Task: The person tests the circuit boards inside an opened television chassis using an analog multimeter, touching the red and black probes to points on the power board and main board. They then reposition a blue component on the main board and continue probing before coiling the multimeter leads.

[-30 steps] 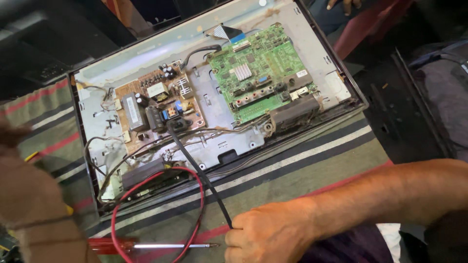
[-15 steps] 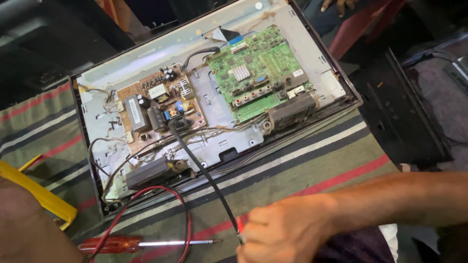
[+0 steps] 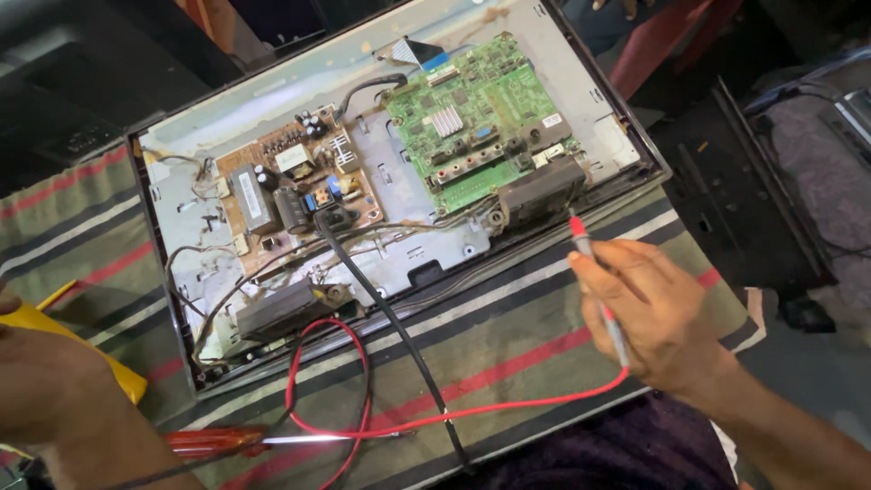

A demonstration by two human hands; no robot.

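An opened flat screen chassis (image 3: 562,63) lies on a striped cloth, showing a green circuit board (image 3: 476,118) and a brown power board (image 3: 290,186). My right hand (image 3: 658,313) holds a red test probe (image 3: 599,290) with its tip near the dark block (image 3: 543,192) at the chassis's front edge. A red lead (image 3: 454,417) trails from the probe across the cloth. My left hand (image 3: 45,386) rests at the lower left on a yellow meter (image 3: 54,336); its fingers are hidden from me.
A red-handled screwdriver (image 3: 263,440) lies on the striped cloth (image 3: 508,336) near the front. A black cable (image 3: 399,336) runs from the power board toward me. Dark casings (image 3: 735,191) sit to the right, and another person's hand shows at the top edge.
My right hand has risen from the cloth's front edge with the red probe and moved up right toward the chassis. My left hand has shifted left, uncovering the yellow meter.
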